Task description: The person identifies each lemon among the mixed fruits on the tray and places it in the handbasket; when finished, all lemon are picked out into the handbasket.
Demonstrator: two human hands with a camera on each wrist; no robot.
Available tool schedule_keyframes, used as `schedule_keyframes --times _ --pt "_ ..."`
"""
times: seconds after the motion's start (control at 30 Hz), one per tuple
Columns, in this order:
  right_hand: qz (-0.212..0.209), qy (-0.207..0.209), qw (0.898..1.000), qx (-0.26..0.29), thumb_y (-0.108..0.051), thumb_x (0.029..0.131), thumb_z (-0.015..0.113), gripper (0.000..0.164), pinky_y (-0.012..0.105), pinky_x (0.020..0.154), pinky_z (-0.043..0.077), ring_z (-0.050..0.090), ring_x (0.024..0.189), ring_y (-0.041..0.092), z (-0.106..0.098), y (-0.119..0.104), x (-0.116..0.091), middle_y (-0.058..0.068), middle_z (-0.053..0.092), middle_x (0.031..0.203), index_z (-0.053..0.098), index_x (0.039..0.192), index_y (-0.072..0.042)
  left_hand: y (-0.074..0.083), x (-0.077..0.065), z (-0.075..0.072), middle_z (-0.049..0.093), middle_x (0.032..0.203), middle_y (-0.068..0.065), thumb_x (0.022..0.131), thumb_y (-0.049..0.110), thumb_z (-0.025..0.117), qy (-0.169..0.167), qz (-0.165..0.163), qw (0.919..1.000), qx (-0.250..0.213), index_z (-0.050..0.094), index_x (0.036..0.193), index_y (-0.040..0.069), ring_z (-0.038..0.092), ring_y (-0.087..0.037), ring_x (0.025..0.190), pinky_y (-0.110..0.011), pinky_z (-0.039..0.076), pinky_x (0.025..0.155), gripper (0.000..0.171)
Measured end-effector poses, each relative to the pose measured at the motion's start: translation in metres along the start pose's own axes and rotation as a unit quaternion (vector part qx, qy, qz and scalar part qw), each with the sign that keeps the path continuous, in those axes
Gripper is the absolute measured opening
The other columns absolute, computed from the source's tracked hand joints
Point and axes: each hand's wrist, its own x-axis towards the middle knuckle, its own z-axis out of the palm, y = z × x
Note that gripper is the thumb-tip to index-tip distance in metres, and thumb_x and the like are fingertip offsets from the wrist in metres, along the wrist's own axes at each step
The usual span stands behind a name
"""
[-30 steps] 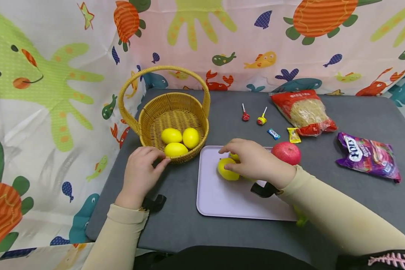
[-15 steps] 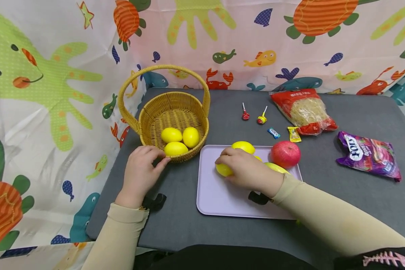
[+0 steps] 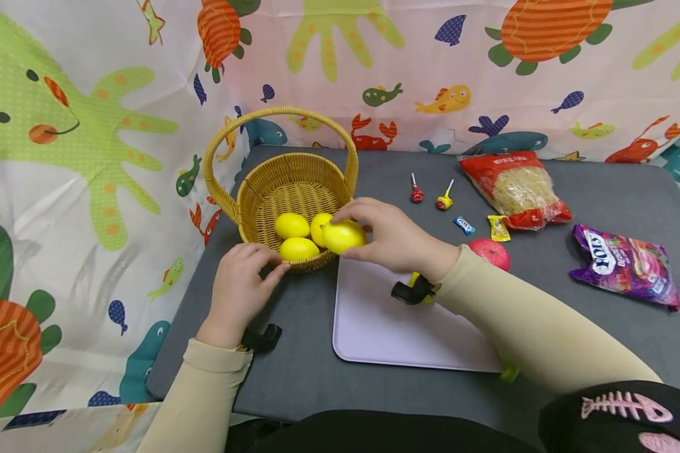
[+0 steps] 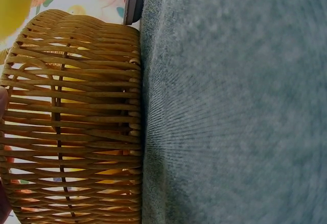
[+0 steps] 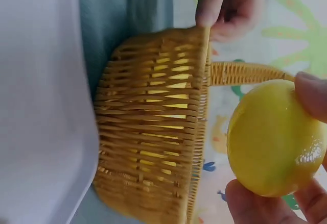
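My left hand (image 3: pixel 240 289) pinches the near rim of the wicker basket (image 3: pixel 294 165), thumb outside, as the right wrist view also shows. Inside the basket lie several lemons, including one (image 3: pixel 291 225) at the left and another (image 3: pixel 299 249) near the front rim. My right hand (image 3: pixel 396 236) grips a lemon (image 5: pixel 276 137) between thumb and fingers, raised over the basket's right rim. Beneath my right wrist is the pale purple tray (image 3: pixel 385 333), with part of a yellow fruit (image 3: pixel 415 280) showing on it. The right forearm hides much of the tray.
A red round fruit (image 3: pixel 492 253) sits at the tray's far right corner. Behind lie two lollipops (image 3: pixel 444 201), small wrapped candies (image 3: pixel 498 228), a red food bag (image 3: pixel 515 189) and a purple snack bag (image 3: pixel 626 265). Something green (image 3: pixel 509 371) shows beside the tray's near right corner.
My right hand reached down on the tray, took hold of a lemon and carried it left and up to the basket's rim. The left hand stays on the rim.
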Motion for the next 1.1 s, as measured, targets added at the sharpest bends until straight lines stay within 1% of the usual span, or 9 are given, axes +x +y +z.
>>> schedule_keyframes --times 0.07,0.17,0.3,0.5,0.63,0.83,0.97,1.03,1.1 --pt "0.008 -0.002 1.0 0.012 -0.024 0.084 0.085 0.047 0.038 0.094 0.051 0.052 0.112 0.014 0.005 0.001 0.017 -0.009 0.059 0.128 0.066 0.128 -0.023 0.0 -0.001 -0.001 0.071 0.094 -0.001 0.084 0.03 0.085 -0.002 -0.002 1.0 -0.001 0.075 0.091 0.015 0.062 -0.025 0.092 -0.045 0.05 0.088 0.019" --pt "0.022 -0.022 0.999 0.007 -0.028 0.085 0.084 0.046 0.035 0.096 0.049 0.052 0.111 0.012 0.016 0.003 0.039 -0.011 0.059 0.127 0.066 0.128 -0.026 -0.001 -0.003 -0.001 0.071 0.094 -0.001 0.084 0.03 0.085 -0.006 -0.007 1.0 -0.002 0.075 0.091 0.015 0.062 -0.025 0.092 -0.044 0.05 0.088 0.02" --pt "0.031 -0.059 0.998 -0.001 -0.029 0.085 0.084 0.044 0.033 0.098 0.049 0.053 0.115 0.016 0.026 0.004 0.058 -0.007 0.061 0.129 0.067 0.126 -0.024 0.001 -0.003 -0.001 0.071 0.095 -0.001 0.083 0.03 0.086 -0.011 -0.014 0.9998 -0.001 0.075 0.091 0.016 0.061 -0.025 0.094 -0.045 0.049 0.091 0.02" --pt "0.039 -0.092 0.995 -0.024 -0.028 0.083 0.085 0.043 0.036 0.101 0.047 0.053 0.118 0.019 0.029 0.006 0.07 -0.004 0.061 0.13 0.069 0.123 -0.022 0.006 0.001 -0.001 0.071 0.095 0.0 0.083 0.031 0.086 -0.021 -0.02 0.9996 -0.002 0.075 0.091 0.016 0.061 -0.024 0.096 -0.046 0.049 0.091 0.021" --pt "0.04 -0.115 0.992 -0.036 -0.027 0.083 0.086 0.043 0.037 0.1 0.047 0.053 0.114 0.02 0.03 0.009 0.075 -0.005 0.062 0.127 0.069 0.122 -0.023 0.007 0.003 -0.001 0.07 0.094 0.0 0.083 0.033 0.085 -0.024 -0.021 0.9995 0.001 0.074 0.09 0.016 0.06 -0.024 0.095 -0.045 0.049 0.091 0.021" --pt "0.023 -0.145 0.986 -0.074 -0.028 0.085 0.084 0.04 0.036 0.1 0.046 0.054 0.108 0.019 0.042 0.006 0.086 -0.003 0.065 0.12 0.071 0.121 -0.018 0.006 0.003 -0.004 0.07 0.092 0.0 0.082 0.031 0.086 -0.014 -0.016 0.9998 0.0 0.074 0.088 0.016 0.061 -0.025 0.093 -0.046 0.049 0.091 0.02" --pt "0.023 -0.168 0.981 -0.097 -0.028 0.086 0.082 0.039 0.036 0.1 0.046 0.056 0.104 0.018 0.05 0.003 0.094 -0.003 0.067 0.117 0.071 0.122 -0.017 0.004 0.002 -0.004 0.07 0.091 0.0 0.082 0.029 0.087 -0.009 -0.016 0.9998 0.0 0.074 0.088 0.016 0.061 -0.025 0.093 -0.046 0.049 0.091 0.019" --pt "0.03 -0.171 0.981 -0.091 -0.028 0.087 0.082 0.04 0.036 0.1 0.047 0.057 0.104 0.017 0.051 0.003 0.096 -0.003 0.068 0.117 0.071 0.123 -0.017 0.003 0.001 -0.004 0.07 0.091 0.0 0.081 0.029 0.087 -0.007 -0.016 0.9998 0.0 0.074 0.088 0.015 0.061 -0.025 0.093 -0.046 0.049 0.091 0.02" --pt "0.035 -0.167 0.983 -0.073 -0.027 0.087 0.082 0.041 0.036 0.1 0.048 0.058 0.106 0.017 0.049 0.003 0.094 -0.003 0.068 0.119 0.07 0.125 -0.017 0.002 0.001 -0.004 0.07 0.091 0.0 0.081 0.029 0.087 -0.006 -0.016 0.9999 -0.001 0.074 0.088 0.015 0.061 -0.025 0.093 -0.046 0.049 0.091 0.02"
